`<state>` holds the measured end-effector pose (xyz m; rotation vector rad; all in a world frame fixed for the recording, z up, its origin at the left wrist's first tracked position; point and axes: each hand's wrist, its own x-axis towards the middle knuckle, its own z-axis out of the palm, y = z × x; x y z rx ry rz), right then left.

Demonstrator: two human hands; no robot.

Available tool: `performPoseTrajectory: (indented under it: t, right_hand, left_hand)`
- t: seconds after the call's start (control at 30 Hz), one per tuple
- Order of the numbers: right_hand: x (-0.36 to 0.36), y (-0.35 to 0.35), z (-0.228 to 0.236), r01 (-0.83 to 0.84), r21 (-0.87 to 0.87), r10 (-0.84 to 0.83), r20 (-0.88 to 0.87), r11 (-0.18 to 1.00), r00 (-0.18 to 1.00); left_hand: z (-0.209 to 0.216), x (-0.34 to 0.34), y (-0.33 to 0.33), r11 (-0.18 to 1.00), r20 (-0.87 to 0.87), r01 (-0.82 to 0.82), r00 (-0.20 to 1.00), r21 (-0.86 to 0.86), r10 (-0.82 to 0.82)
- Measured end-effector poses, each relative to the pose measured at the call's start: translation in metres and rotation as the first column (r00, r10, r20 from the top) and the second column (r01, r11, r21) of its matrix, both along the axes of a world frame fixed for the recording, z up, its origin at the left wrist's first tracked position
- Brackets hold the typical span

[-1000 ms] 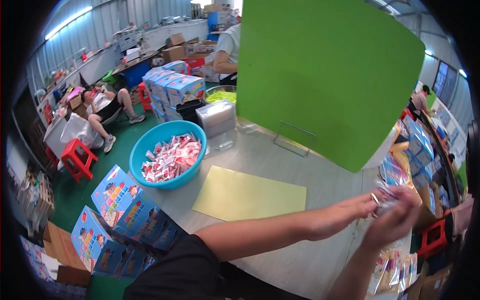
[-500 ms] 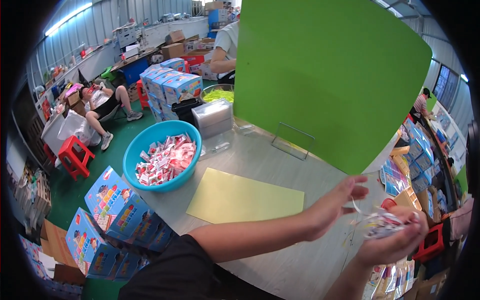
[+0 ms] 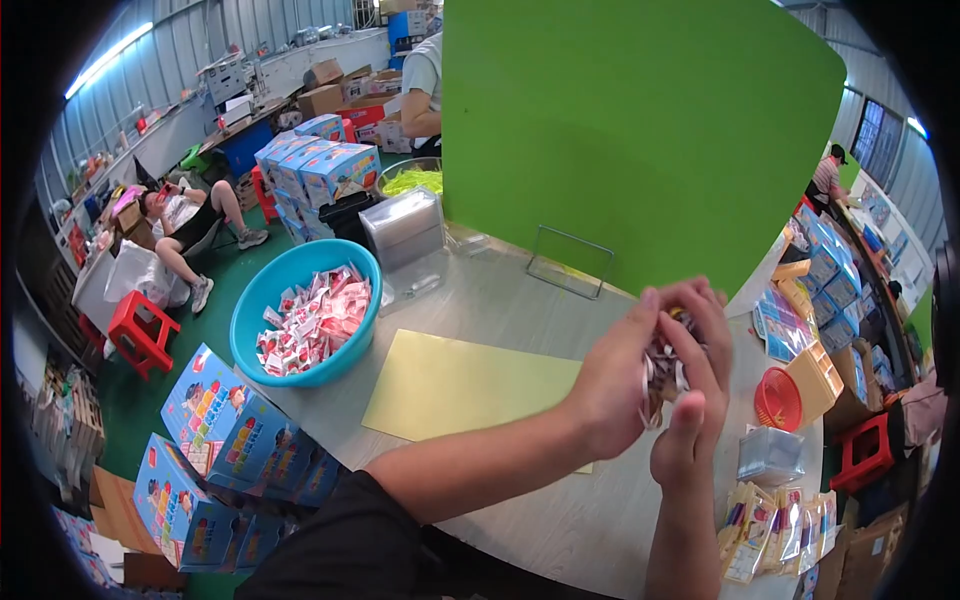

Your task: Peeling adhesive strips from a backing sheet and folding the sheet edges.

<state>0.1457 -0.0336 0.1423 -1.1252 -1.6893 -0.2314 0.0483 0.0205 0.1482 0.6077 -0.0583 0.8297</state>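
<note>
1. Grips meet above the right end of our landmark, the yellow sheet [image 3: 470, 385]: our left grip [image 3: 612, 385] and our right grip [image 3: 708, 400] curl inward, facing one another.
2. Both are narrow, fingers bent around a bunch of small pieces [image 3: 664, 370], whitish and dark, which we hold raised above the worktop [image 3: 600, 525], just off the sheet's right end as we look at it. The pieces are partly hidden by our fingers, so we cannot tell exactly what they are.
3. Our left forearm [image 3: 480, 460] crosses the sheet's near edge; our right forearm [image 3: 685, 550] rises to the right of it.
4. Left of the sheet we have a turquoise basin [image 3: 247, 325], with many small wrapped packets [image 3: 312, 325] in it, red, white and pink.
5. Beyond the sheet, toward its left, stands a clear plastic box [image 3: 402, 225]; a tall green panel [image 3: 640, 140] rises behind the sheet.
6. Well to the right of the sheet we see a red basket [image 3: 778, 400], a clear container [image 3: 770, 455] and, nearer to us, clear-wrapped packs [image 3: 780, 530].
7. Nearer than the basin, to the sheet's left, are blue printed cartons [image 3: 205, 400]; farther left of the sheet, a red stool [image 3: 145, 330] stands on the green floor [image 3: 225, 290].
</note>
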Motion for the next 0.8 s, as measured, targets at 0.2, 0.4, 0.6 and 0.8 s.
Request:
performPoseTrajectory:
  t: [0.2,0.4,0.6,0.8]
  right_hand:
    - [-0.025,-0.001,-0.018,0.022,0.053,-0.029,0.135,0.998,0.990]
    - [0.006,-0.027,0.027,0.116,0.025,-0.119,0.287,0.993,0.951]
    - [0.019,-0.018,0.017,0.000,0.185,-0.050,0.262,0.983,0.964]
    - [-0.011,-0.011,-0.004,-0.116,0.138,0.078,0.253,0.984,0.964]
  left_hand:
    - [-0.005,0.000,0.015,0.971,-0.048,-0.053,0.997,0.235,0.066]
    - [-0.039,0.012,-0.037,0.871,0.122,-0.014,0.991,0.491,-0.053]
    - [-0.001,-0.010,-0.024,0.882,0.034,0.141,0.984,0.449,-0.174]
    - [0.012,-0.014,0.014,0.924,0.185,-0.045,0.982,0.379,-0.027]
